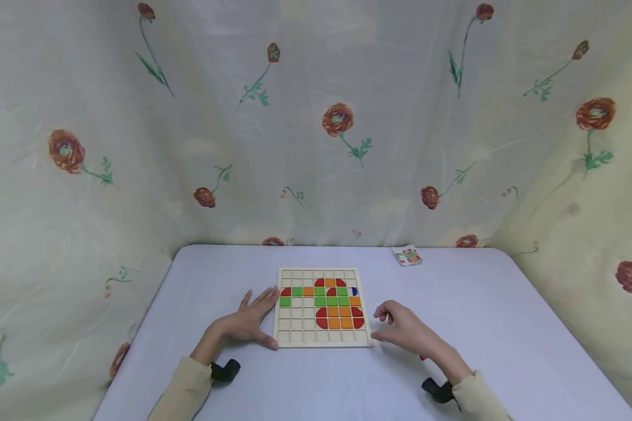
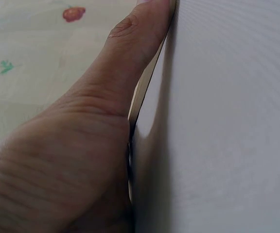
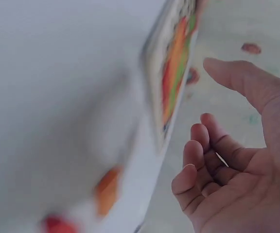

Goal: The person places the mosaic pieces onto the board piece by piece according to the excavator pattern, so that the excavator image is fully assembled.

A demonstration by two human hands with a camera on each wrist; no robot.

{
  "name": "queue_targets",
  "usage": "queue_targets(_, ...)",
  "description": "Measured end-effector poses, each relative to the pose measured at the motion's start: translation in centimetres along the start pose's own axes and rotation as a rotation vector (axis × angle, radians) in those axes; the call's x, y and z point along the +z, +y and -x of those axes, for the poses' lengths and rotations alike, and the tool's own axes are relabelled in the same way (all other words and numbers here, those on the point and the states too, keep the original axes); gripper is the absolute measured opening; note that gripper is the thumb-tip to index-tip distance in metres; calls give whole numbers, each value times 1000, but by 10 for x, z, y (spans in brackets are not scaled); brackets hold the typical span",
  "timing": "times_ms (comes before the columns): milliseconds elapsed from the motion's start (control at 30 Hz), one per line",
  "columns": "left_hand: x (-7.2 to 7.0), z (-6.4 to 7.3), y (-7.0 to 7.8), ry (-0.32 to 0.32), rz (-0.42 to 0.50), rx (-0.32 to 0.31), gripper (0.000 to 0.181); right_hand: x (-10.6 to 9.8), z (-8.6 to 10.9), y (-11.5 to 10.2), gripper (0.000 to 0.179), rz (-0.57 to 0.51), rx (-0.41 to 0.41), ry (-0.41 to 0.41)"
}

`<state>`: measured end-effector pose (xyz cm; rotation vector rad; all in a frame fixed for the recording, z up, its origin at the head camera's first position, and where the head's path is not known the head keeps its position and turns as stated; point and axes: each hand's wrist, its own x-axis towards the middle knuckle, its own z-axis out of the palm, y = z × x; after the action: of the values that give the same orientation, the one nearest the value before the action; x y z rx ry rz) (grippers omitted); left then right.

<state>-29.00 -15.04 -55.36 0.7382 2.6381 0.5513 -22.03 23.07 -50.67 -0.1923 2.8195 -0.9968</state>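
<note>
A square wooden grid board (image 1: 297, 336) lies on the table, with red, green and orange tiles in part of its cells. One dark blue rounded piece (image 1: 354, 291) sits near its right side. My left hand (image 1: 250, 320) rests along the board's left edge, fingers and thumb spread; in the left wrist view the thumb (image 2: 135, 48) lies against the board's side. Just off the board's right edge is my right hand (image 1: 402, 328). In the right wrist view its fingers (image 3: 193, 155) are loosely bent, the thumb stands apart from them, and nothing is held.
A small picture card (image 1: 407, 255) lies at the back right of the white table (image 1: 232, 263). An orange piece (image 3: 108, 191) and a blurred red piece (image 3: 60, 224) lie on the table on the right hand's side. Flowered cloth (image 1: 316, 175) hangs behind and at both sides.
</note>
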Motion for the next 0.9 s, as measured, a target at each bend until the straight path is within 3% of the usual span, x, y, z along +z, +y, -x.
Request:
queue_targets(167,1,2,-2,7,5,13,130,-10,13,32,46,84,45,48)
queue_targets(400,1,4,-2,9,3,-5,129,-15,16,56,40,87,99,62)
queue_targets(600,0,5,0,-1,15,-2,129,-13,16,58,24,45,132,29)
queue_targets(900,-1,1,2,-1,-2,5,129,-6,5,37,23,27,78,65)
